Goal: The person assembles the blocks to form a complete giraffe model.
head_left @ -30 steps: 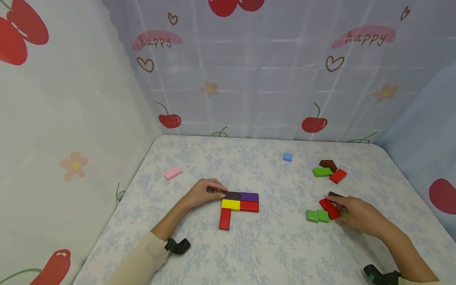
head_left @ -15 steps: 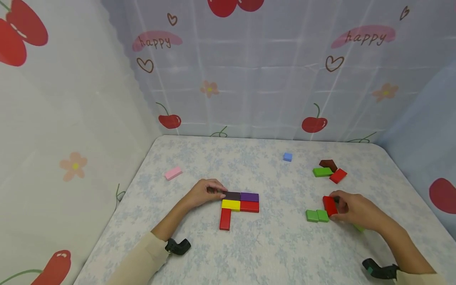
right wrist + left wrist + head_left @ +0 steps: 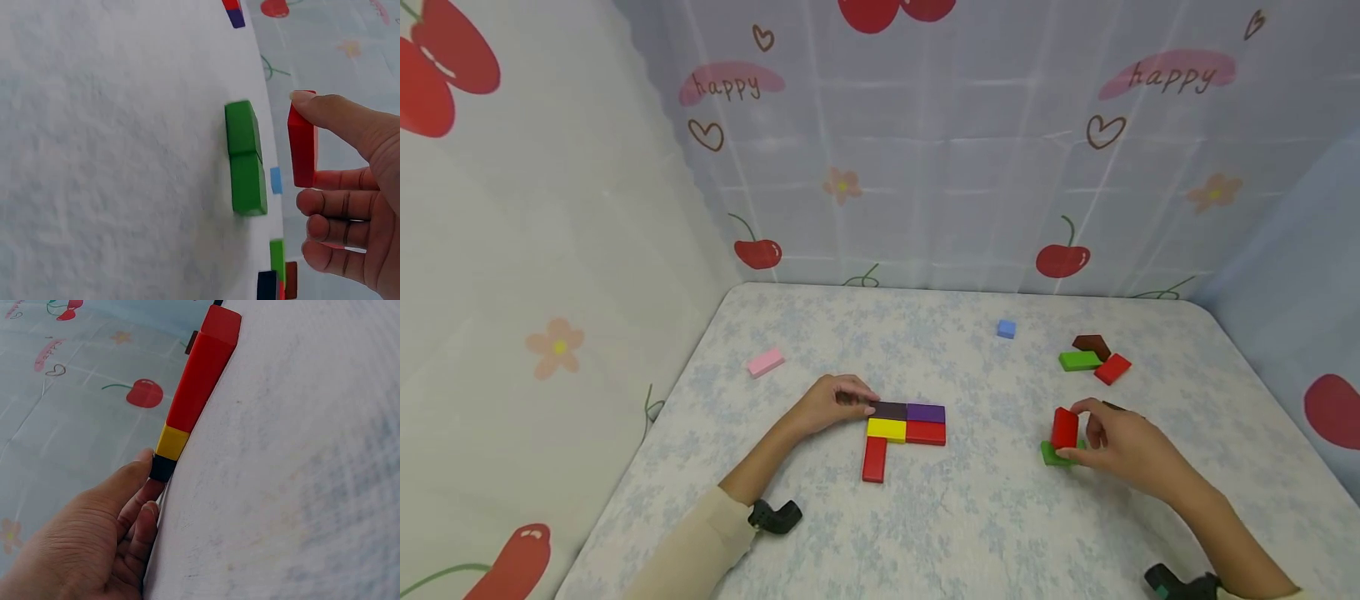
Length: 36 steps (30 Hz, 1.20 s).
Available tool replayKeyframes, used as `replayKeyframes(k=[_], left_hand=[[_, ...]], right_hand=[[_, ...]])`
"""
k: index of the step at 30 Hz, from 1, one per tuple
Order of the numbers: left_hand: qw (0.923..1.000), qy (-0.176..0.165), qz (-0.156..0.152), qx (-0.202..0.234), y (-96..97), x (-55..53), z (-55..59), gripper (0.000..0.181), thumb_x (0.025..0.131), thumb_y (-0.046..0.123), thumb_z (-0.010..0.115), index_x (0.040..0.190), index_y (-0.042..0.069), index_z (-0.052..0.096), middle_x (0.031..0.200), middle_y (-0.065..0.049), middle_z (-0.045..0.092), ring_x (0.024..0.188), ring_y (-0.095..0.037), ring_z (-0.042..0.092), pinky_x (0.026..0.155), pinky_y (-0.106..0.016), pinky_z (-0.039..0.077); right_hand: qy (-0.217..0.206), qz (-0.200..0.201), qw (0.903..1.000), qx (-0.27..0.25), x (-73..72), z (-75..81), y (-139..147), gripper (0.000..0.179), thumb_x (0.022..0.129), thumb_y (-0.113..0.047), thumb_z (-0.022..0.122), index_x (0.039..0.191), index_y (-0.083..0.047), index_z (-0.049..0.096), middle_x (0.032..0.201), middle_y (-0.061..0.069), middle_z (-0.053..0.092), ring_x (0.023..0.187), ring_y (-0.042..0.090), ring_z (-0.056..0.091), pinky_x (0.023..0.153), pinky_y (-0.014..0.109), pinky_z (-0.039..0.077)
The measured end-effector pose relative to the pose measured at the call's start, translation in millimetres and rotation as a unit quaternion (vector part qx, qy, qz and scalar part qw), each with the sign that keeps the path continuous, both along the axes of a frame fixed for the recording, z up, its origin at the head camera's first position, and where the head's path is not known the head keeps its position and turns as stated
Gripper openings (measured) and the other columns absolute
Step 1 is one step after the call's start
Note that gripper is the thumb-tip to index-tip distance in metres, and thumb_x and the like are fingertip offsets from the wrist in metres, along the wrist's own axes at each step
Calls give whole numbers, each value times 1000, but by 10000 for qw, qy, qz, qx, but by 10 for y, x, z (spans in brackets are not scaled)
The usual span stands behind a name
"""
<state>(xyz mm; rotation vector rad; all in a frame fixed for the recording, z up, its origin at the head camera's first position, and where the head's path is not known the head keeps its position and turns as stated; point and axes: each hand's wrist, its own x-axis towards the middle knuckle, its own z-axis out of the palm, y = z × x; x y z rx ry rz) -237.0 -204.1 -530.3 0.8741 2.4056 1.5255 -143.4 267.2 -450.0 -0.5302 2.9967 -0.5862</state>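
Observation:
Between the thumb and index finger of my right hand (image 3: 1138, 450) is a red rectangular block (image 3: 1064, 427). It is held up above two small green blocks (image 3: 245, 156), which lie end to end on the table in the right wrist view. My left hand (image 3: 831, 408) pinches the left end of a black block (image 3: 890, 411) with thumb and fingertip. That block lies flat in a joined group, with a purple block (image 3: 927, 413) on its right. Below them sit a yellow block (image 3: 887, 430) and a red block (image 3: 927, 433), and another red block (image 3: 874, 460) points toward me.
On the table (image 3: 970, 517), a pink block (image 3: 766, 362) lies at left and a small blue block (image 3: 1007, 329) at the back. A brown block (image 3: 1092, 346), a green block (image 3: 1079, 361) and a red block (image 3: 1112, 369) cluster back right. A dark block (image 3: 267, 285) lies partly hidden behind my right hand.
My right hand has picked up the red block from the right-hand pieces, lifted it and carried it left over the green blocks. The left hand and the joined group have stayed put.

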Motion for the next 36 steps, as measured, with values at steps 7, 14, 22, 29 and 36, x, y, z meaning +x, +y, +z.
replayKeyframes(k=[7,14,22,29,36], left_hand=[[10000,24,16,-28,-1,-4,-15,19,91,24,79,110,24,80,104,6,72,82,-17,62,69,-30,52],[9999,86,88,48,7,9,-7,20,89,20,81,110,19,81,103,3,73,78,-15,58,67,-26,48],[9998,126,119,-55,43,36,27,21,90,11,78,112,8,79,105,-6,73,79,-16,57,67,-25,47],[9999,83,-40,145,73,169,277,20,90,3,77,110,0,78,103,-10,72,78,-18,57,67,-25,46],[9998,87,-14,154,73,197,328,21,90,4,77,111,1,78,104,-10,72,77,-19,57,67,-25,46]], right_hand=[[-195,229,9991,309,103,-31,-383,60,77,-49,86,116,-10,61,68,-11,49,58,6,42,51,23,39],[-213,682,9970,308,163,-102,-708,62,76,-61,83,115,-18,62,70,-12,47,58,3,40,51,22,35],[-168,975,9940,455,186,-161,-1003,62,77,-58,83,117,-15,63,70,-12,48,60,3,42,52,21,37],[-102,997,9930,630,184,-158,-1208,66,75,-55,86,120,-13,64,81,-11,60,67,4,48,58,20,46],[-65,1027,9926,638,184,-106,-1343,67,75,-54,86,121,-11,64,88,-7,64,68,6,49,59,23,46]])
